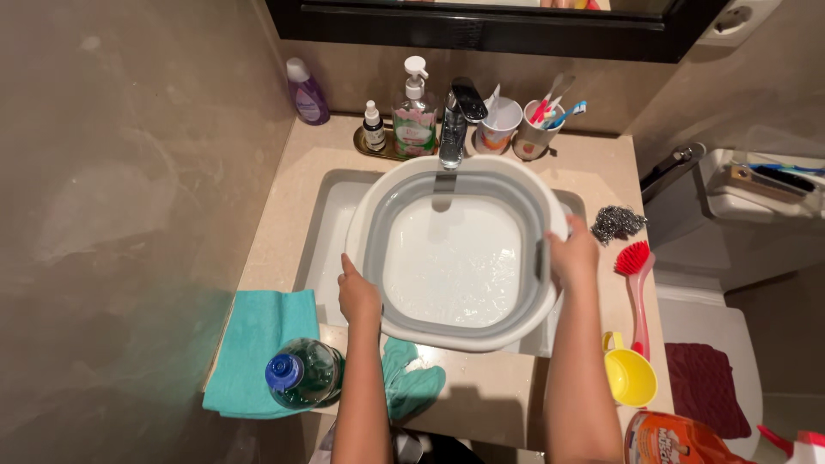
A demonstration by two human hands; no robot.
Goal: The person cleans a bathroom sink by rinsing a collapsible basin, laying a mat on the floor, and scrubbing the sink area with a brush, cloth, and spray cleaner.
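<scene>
Both hands clamp the basin (455,258) by its rim: left hand (357,292) closed on the near-left edge, right hand (574,256) closed on the right edge, fingers curled over. Basin is white with a grey collapsible wall, sits over the sink (331,232), tucked under the tap (455,120), a little water pooled inside. Worktop (481,387) around it: teal cloth (258,344) at near left with a blue-capped bottle (301,374) on it, red brush (636,275) and steel scourer (617,223) just right of the right hand, yellow cup (630,374) nearer. Soap pump (414,112), purple bottle (307,93) and toothbrush cups (520,129) stand along the back wall.
</scene>
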